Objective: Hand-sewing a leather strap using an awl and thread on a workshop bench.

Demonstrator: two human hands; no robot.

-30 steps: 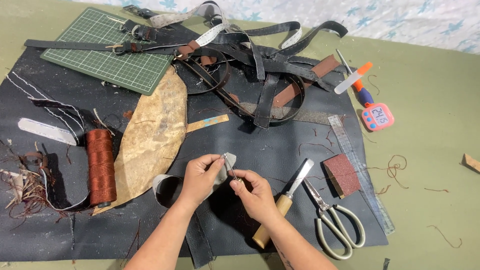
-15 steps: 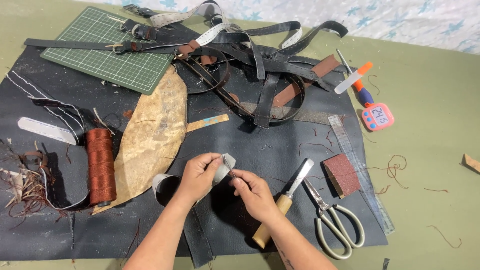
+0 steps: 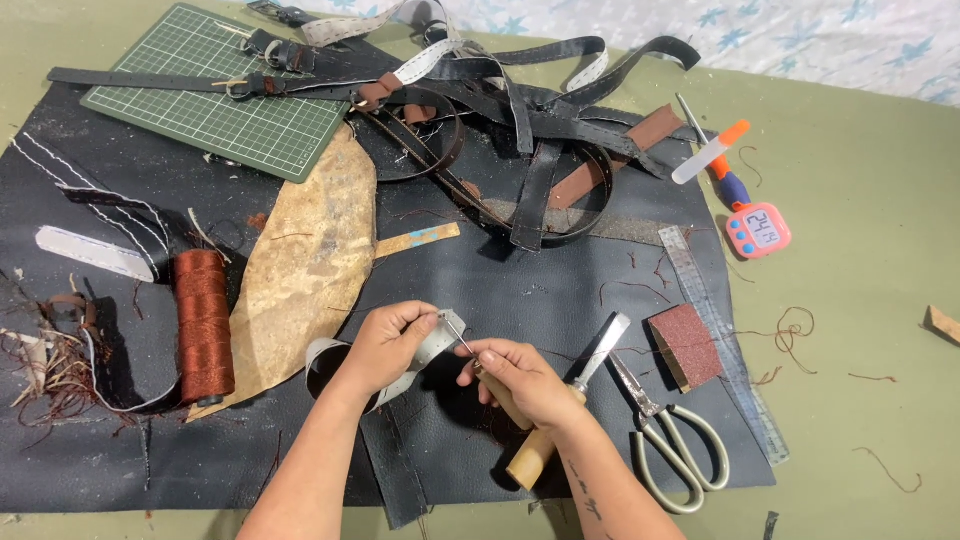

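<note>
My left hand (image 3: 388, 345) pinches the end of a curled grey leather strap (image 3: 432, 345) just above the black leather sheet (image 3: 480, 290). My right hand (image 3: 520, 382) is closed around a thin pointed awl (image 3: 460, 338), and its metal tip touches the strap end by my left fingers. Under my right wrist lies a flat-bladed knife (image 3: 602, 350) with a wooden handle (image 3: 530, 460).
Scissors (image 3: 672, 452), a sanding block (image 3: 686, 345) and a metal ruler (image 3: 720, 345) lie to the right. A spool of brown thread (image 3: 204, 325) and a tan hide (image 3: 305, 265) lie to the left. Behind are a green cutting mat (image 3: 215, 110), tangled belts (image 3: 520, 130) and a pink timer (image 3: 758, 230).
My right hand has drawn back a little to the right, so the awl's thin point now shows between my hands. The strap end stays in my left fingers.
</note>
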